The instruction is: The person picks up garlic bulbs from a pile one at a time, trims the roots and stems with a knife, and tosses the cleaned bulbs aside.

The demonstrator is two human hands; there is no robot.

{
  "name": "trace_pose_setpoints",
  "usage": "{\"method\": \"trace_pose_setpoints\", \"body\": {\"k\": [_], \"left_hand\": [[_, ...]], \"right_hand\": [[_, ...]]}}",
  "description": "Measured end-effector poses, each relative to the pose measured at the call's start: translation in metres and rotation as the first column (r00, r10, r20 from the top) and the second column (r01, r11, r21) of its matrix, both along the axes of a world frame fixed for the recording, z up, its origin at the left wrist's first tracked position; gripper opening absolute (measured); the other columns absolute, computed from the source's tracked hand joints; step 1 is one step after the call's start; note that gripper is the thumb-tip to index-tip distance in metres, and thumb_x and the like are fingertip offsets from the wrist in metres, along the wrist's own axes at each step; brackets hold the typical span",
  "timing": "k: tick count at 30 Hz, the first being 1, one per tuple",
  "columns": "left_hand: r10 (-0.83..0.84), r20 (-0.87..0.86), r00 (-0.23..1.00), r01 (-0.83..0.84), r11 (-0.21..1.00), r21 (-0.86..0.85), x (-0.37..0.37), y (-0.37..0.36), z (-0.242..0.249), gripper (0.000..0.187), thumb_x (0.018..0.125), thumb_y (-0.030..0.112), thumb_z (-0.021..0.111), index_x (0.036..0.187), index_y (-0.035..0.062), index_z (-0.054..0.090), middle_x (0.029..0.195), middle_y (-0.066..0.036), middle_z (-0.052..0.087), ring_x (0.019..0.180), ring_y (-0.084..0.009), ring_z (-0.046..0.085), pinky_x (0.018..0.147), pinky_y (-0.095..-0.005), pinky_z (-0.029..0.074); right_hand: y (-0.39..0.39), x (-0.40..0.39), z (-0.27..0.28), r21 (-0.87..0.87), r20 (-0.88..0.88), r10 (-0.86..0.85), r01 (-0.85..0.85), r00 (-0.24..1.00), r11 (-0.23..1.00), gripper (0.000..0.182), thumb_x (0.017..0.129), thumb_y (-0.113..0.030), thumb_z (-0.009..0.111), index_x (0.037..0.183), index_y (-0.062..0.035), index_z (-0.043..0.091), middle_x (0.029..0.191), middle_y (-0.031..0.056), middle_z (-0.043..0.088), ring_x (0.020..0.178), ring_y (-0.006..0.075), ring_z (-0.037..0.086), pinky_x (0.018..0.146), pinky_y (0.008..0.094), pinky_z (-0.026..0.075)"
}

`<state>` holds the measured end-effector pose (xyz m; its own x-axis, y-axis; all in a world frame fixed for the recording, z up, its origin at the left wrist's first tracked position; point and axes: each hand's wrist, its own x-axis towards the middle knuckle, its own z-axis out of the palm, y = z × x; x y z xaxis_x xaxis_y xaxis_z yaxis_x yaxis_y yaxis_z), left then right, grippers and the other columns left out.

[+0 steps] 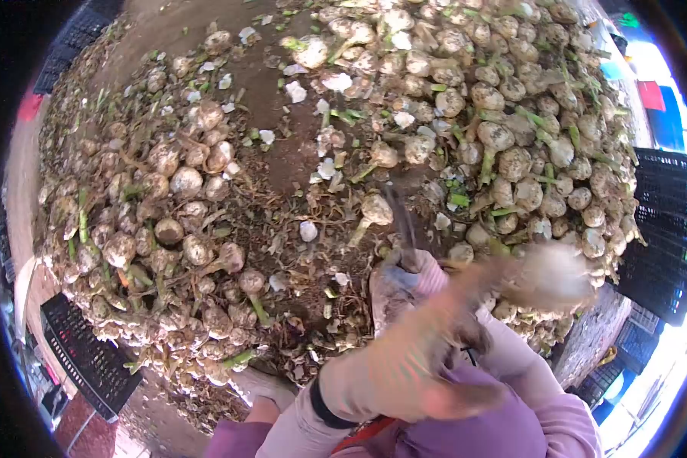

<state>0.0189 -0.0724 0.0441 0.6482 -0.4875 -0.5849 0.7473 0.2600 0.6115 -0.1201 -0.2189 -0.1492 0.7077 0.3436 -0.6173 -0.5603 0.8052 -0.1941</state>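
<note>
My left hand, blurred by motion, reaches across to the right over my right forearm, its thumb and fingers spread apart. Just beyond its fingertips is a smeared pale garlic bulb, over the edge of the right-hand heap. My right hand, in a soiled pinkish glove, is closed round a dark, narrow-bladed knife that points away from me. Close to the blade, a garlic bulb with a green stem lies on the ground. My left forearm partly covers the right hand and wrist.
Heaped garlic bulbs lie to the right, and more garlic is piled on the left. Dry skins and stem scraps litter the soil between. Black crates stand at the right and lower left.
</note>
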Motion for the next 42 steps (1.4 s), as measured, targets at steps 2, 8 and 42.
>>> {"method": "trace_pose_setpoints", "body": {"k": [2, 8, 42], "left_hand": [[-0.249, 0.106, 0.963, 0.239, 0.966, 0.098, 0.003, -0.003, 0.009, 0.051, 0.074, 0.017, 0.068, 0.118, 0.0043, 0.046, 0.105, -0.014, 0.057, 0.073, -0.0169, 0.059, 0.062, -0.0282, 0.05], [-0.765, -0.024, 0.643, 0.015, -0.018, 1.0, 0.05, 0.147, -0.148, 0.075, 0.074, 0.003, 0.057, 0.138, 0.0127, 0.019, 0.129, -0.022, 0.038, 0.097, -0.0279, 0.057, 0.079, -0.0366, 0.05], [-0.476, -0.131, 0.87, 0.492, 0.814, 0.309, 0.01, 0.065, -0.042, 0.075, 0.065, 0.015, 0.08, 0.123, -0.0054, 0.037, 0.098, -0.006, 0.064, 0.09, -0.0125, 0.061, 0.083, -0.0282, 0.048]], "right_hand": [[0.003, 0.011, 0.005, 0.222, -0.056, -0.051, 0.062, 0.997, 0.973, 0.014, 0.081, -0.015, 0.062, 0.088, -0.0038, 0.059, 0.088, 0.0076, 0.061, 0.076, 0.0133, 0.057, 0.074, 0.0263, 0.048], [0.014, 0.021, 0.066, -0.65, -0.044, 0.05, -0.067, 0.998, 0.757, 0.014, 0.08, -0.019, 0.063, 0.082, -0.0057, 0.059, 0.066, -0.0035, 0.054, 0.058, 0.0051, 0.048, 0.053, 0.0212, 0.04], [0.007, 0.074, 0.12, -0.999, 0.037, 0.9, 0.035, 0.435, 0.024, 0.035, 0.065, -0.025, 0.063, 0.094, -0.0076, 0.055, 0.069, 0.0153, 0.057, 0.066, 0.0363, 0.059, 0.055, 0.0445, 0.045]]}}
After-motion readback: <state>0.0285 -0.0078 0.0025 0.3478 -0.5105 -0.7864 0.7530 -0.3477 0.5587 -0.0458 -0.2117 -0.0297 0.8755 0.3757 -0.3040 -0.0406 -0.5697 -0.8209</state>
